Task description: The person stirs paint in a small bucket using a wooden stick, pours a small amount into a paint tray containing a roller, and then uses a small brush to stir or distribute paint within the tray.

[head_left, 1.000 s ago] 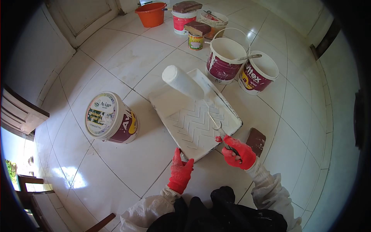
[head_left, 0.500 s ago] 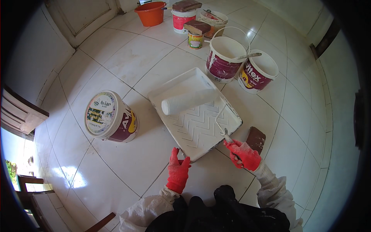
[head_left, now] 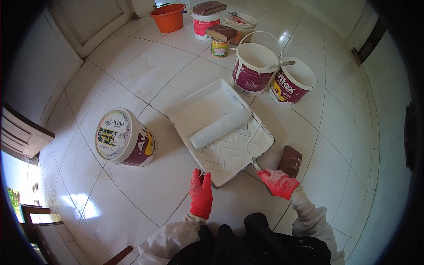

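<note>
My right hand (head_left: 279, 183), in a red glove, is closed round the handle of a paint roller (head_left: 255, 163). The roller's thin wire frame bends over the right rim of a white paint tray (head_left: 179, 126). Its paint-coated sleeve (head_left: 221, 128) lies slantwise across the upper part of the tray's zigzag ridges. White paint covers the inside of the tray. Beside the tray's near corner is my left hand (head_left: 201, 195), also red-gloved, fingers stretched out and apart. Whether those fingers touch the rim I cannot tell.
A lidded paint bucket (head_left: 126, 138) stands left of the tray. Two open buckets (head_left: 252, 75) (head_left: 291, 84) are beyond it, a brush across them. A brown block (head_left: 290, 160) lies near my right hand. Farther back are an orange basin (head_left: 168, 18), a small can (head_left: 219, 48) and more buckets.
The roller sleeve has come nearer down the tray, and more of its wire frame hangs over the rim. My right hand has turned so its back faces up. My left hand stays by the near corner.
</note>
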Tool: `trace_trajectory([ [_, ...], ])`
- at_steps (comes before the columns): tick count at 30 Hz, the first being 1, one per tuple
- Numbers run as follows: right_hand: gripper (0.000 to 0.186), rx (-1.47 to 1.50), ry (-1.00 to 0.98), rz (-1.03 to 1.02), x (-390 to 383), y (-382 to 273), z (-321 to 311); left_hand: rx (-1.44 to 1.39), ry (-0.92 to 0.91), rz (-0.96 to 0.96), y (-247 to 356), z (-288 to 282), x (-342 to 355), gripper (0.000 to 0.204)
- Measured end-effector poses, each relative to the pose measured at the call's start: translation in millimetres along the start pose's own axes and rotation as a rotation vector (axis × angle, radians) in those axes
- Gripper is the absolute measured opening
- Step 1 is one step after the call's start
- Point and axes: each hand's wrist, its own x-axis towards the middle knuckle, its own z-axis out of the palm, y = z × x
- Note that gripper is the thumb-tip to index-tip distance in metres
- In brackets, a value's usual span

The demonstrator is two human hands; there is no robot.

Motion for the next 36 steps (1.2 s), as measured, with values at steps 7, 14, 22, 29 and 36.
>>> trace_trajectory([
  [7,0.042,-0.535,0.501,-0.434,14.6,-22.0,-63.6,-0.101,-0.104,-0.09,26.9,18.4,18.0,0.04],
  [14,0.044,-0.952,0.487,-0.544,149.4,-12.7,-82.6,-0.029,0.048,-0.203,27.5,29.3,36.8,0.048],
  [22,0.05,-1.142,0.767,-0.822,175.4,-2.5,-82.0,0.034,0.16,-0.252,16.9,38.7,48.3,0.053],
  [29,0.041,-0.326,0.814,-0.448,145.6,-37.3,-75.7,0.158,0.15,-0.291,24.7,41.6,51.3,0.048],
  [36,0.103,-0.562,0.518,0.54,55.2,4.9,-53.3,0.021,0.157,-0.245,13.8,46.6,50.9,0.051],
])
